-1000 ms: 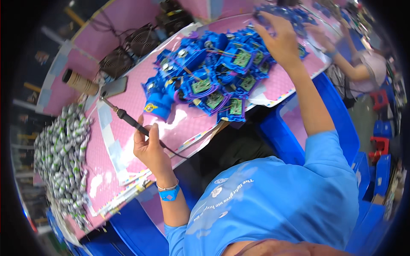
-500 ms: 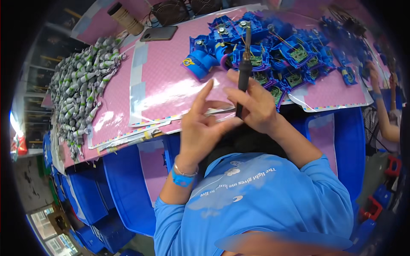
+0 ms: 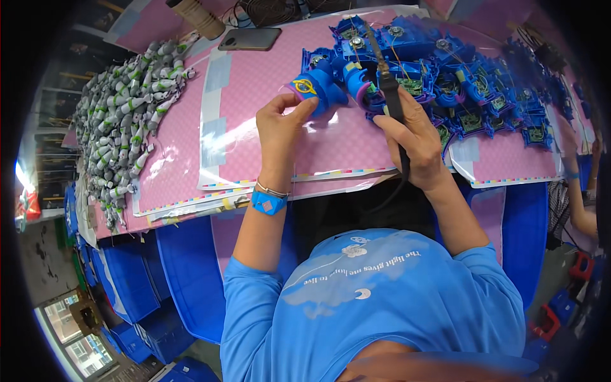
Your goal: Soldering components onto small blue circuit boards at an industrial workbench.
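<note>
My left hand [image 3: 280,130] pinches the near edge of a blue plastic housing [image 3: 326,95] with a yellow ringed emblem, thumb and fingers closed on its rim. In my right hand [image 3: 419,143] is a soldering iron [image 3: 391,95], gripped by its black handle. Its metal shaft points away from me, over the heap of blue housings [image 3: 407,57], and its cord hangs down past the table edge. Many of these housings lie open, with green circuit boards [image 3: 412,86], thin wires and round silver parts showing. Just right of the held piece, another blue housing [image 3: 356,79] shows a purple rim.
Grey-and-white parts with green bands [image 3: 124,121] are heaped at the left of the pink-covered table [image 3: 172,153]. A phone [image 3: 249,39], a tan cylinder [image 3: 197,17] and black fans [image 3: 270,11] stand behind. Blue bins [image 3: 191,274] sit below the front edge. Another person's arm [image 3: 576,191] appears far right.
My left hand has reached forward from near the iron and taken hold of the emblem housing. My right hand has moved slightly right, still holding the soldering iron. The whole view has shifted a little.
</note>
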{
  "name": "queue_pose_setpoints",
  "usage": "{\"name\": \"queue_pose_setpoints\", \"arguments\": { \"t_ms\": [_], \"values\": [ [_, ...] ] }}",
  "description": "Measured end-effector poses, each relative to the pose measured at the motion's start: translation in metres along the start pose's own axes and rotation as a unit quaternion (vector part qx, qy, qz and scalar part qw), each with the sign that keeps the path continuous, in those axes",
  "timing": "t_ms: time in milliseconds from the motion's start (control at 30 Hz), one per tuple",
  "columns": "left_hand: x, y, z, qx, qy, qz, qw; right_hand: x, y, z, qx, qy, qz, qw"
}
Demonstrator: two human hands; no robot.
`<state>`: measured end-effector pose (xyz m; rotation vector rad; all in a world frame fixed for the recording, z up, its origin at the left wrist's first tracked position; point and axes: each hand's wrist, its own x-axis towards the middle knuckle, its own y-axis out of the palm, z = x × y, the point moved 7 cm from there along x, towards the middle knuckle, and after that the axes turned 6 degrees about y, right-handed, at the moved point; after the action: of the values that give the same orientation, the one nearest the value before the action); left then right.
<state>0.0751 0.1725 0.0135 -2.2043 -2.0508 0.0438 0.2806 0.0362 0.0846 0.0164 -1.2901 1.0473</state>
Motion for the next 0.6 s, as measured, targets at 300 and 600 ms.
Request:
{"name": "queue_pose_setpoints", "arguments": {
  "t_ms": [300,600],
  "values": [
    [-0.082,-0.012,-0.07,0.28,0.389,0.079,0.874,-0.004,0.006,-0.006,-0.012,0.018,0.003,1.0],
    [-0.086,-0.025,-0.063,0.269,0.305,0.1,0.908,-0.006,-0.011,0.021,-0.004,0.001,-0.001,1.0]
  ]
}}
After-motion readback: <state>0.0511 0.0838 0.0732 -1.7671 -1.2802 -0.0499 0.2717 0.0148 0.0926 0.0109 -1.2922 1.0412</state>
